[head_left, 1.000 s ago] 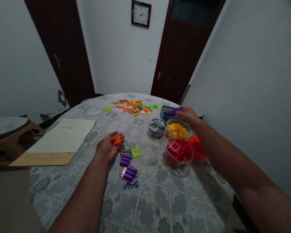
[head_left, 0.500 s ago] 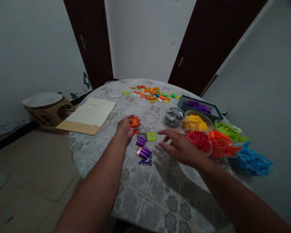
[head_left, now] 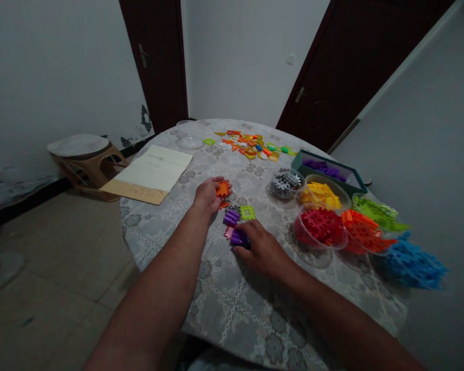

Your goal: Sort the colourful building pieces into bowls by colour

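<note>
I find my left hand (head_left: 205,196) turned palm inward, gripping an orange toothed piece (head_left: 222,189) in its fingers. My right hand (head_left: 266,251) has moved from the box side to the pieces on the cloth; its fingers now curl over a purple ridged piece (head_left: 238,237), though I cannot tell whether they grip it. Both hands are thus occupied at the same small cluster, the right one no longer near the containers. Beside it lie a pink piece (head_left: 228,233), partly hidden, a second purple piece (head_left: 231,217) with rounded, glossy ribs, a dark grey toothed piece (head_left: 235,208) and a lime-green square (head_left: 247,212) with a window-like lattice. To the right, clear plastic tubs hold grey pieces (head_left: 286,183), yellow pieces (head_left: 320,195), red pieces (head_left: 321,225) and orange pieces (head_left: 365,232), with green and blue ones beyond. A teal box (head_left: 360,181) contains purple pieces. Mixed flat shapes (head_left: 251,147) lie scattered farther out on the patterned tablecloth (head_left: 216,322); paper (head_left: 160,166) lies at left, near a wooden stool (head_left: 79,145).
</note>
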Demonstrator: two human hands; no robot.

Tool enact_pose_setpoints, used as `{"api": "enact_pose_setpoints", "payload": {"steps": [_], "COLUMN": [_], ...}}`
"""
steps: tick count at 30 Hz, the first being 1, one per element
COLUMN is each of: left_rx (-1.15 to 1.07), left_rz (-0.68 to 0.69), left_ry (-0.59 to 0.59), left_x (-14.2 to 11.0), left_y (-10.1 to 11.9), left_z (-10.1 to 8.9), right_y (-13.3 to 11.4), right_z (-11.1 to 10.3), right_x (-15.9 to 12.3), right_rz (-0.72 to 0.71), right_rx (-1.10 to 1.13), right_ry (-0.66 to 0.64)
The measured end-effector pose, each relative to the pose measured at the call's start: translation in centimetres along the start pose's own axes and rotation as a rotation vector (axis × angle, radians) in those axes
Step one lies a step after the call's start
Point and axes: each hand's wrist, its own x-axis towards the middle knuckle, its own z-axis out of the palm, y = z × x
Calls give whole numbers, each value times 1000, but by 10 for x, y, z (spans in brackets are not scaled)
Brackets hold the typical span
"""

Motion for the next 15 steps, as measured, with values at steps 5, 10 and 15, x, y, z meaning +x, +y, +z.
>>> {"api": "enact_pose_setpoints", "payload": {"steps": [5, 10, 15], "left_rx": [5, 1, -7], "left_rz": [14, 13, 10], "left_ry": [-9, -17, -17], "left_x": [-2, -1, 1], "left_y": [1, -1, -1], "left_z": [1, -1, -1], "right_y": [2, 3, 4], "right_z": [-4, -10, -5], "right_x": [3, 7, 9], "right_rz": [32, 84, 28], "right_rx": [74, 112, 99], "right_ry": [-7, -33, 71]}}
